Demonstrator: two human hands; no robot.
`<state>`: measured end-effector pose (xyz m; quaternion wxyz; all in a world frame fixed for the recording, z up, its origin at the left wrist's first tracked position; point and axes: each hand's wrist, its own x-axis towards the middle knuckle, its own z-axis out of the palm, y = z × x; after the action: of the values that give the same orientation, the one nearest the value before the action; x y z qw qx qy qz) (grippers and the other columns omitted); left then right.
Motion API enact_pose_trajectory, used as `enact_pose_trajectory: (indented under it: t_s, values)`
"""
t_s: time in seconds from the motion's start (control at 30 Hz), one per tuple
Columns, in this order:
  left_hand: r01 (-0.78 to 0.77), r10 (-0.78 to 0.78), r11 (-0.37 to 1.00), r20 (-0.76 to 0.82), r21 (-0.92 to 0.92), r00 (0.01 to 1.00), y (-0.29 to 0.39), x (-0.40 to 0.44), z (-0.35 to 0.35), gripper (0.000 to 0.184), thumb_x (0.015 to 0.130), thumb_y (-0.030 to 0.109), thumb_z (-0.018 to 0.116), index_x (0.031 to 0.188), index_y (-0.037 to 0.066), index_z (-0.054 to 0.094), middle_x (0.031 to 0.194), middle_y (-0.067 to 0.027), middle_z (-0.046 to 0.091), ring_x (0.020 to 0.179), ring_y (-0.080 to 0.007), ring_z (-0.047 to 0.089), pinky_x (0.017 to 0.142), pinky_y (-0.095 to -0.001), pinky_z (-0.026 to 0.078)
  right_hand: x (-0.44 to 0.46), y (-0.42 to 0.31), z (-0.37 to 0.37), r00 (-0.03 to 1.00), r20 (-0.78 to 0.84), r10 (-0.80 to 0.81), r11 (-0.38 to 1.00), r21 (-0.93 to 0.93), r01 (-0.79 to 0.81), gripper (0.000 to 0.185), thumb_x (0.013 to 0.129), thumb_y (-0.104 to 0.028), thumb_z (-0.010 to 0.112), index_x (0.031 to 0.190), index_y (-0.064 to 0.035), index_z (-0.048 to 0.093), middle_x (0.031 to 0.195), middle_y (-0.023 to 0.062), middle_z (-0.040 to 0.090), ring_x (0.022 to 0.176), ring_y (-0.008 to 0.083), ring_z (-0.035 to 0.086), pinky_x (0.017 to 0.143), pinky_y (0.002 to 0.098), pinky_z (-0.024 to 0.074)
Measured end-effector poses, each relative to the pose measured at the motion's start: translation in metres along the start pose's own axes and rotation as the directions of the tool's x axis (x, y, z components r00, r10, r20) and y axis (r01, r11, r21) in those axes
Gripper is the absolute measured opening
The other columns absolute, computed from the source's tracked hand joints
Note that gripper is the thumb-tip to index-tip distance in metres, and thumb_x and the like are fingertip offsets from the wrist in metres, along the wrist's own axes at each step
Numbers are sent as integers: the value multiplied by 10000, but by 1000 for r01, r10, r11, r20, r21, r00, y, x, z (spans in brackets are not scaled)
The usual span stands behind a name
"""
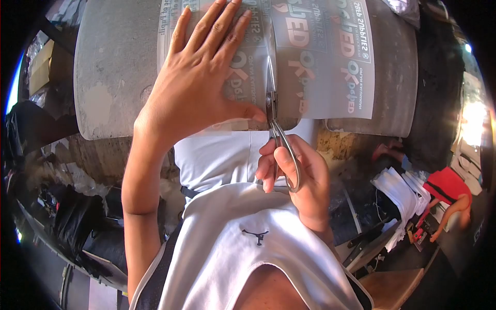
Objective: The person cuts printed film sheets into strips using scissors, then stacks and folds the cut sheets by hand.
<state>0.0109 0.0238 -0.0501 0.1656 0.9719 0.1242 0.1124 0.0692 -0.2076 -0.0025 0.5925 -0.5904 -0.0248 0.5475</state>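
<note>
A translucent printed sheet [323,77] with mirrored lettering and logos lies on a grey, worn board [111,77]. My left hand [199,77] presses flat on the left part of the sheet, fingers spread and thumb reaching toward the scissors. In my right hand [305,178] is a pair of metal scissors [272,98], thumb and fingers at the handle loops. The blades point away from me along the sheet, between two columns of print, and look only slightly apart. Whether the sheet is cut through beneath them I cannot tell.
A second grey board section [395,82] extends right beyond the sheet. At the lower right, a person in red [448,186] leans by a pile of white cloth [398,191]. Dark bags [77,217] lie at the lower left, and a cardboard box [44,67] stands at the upper left.
</note>
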Motion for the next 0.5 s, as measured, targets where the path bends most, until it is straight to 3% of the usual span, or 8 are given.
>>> enact_pose_trajectory:
  t_s: [0.2,0.27,0.5]
  values:
    - [-1,1,1000,9,1,1000,-2,-1,2,1477,473,772,888,1658,121,294,1718,-122,279,1606,-282,210,1325,-536,81,4,-4,-4,1000,-9,19,996,-81,-20,249,1079,-241,639,1100,6,636,859,74,698,691,94,619,642,232,492]
    - [4,-4,1000,10,-2,1000,-2,-1,2,1478,473,781,882,1658,123,295,1718,-121,279,1606,-282,210,1325,-536,81,5,-5,-3,999,-53,8,991,-134,-15,342,1065,-301,643,1092,40,642,831,119,699,650,127,606,620,248,476]
    - [20,-20,1000,15,2,1000,-1,-3,2,1470,478,788,874,1655,120,299,1717,-121,281,1606,-280,209,1325,-535,87,6,-7,1,998,-56,2,990,-143,-10,344,1069,-304,638,1105,38,638,836,106,695,656,109,595,630,240,464]
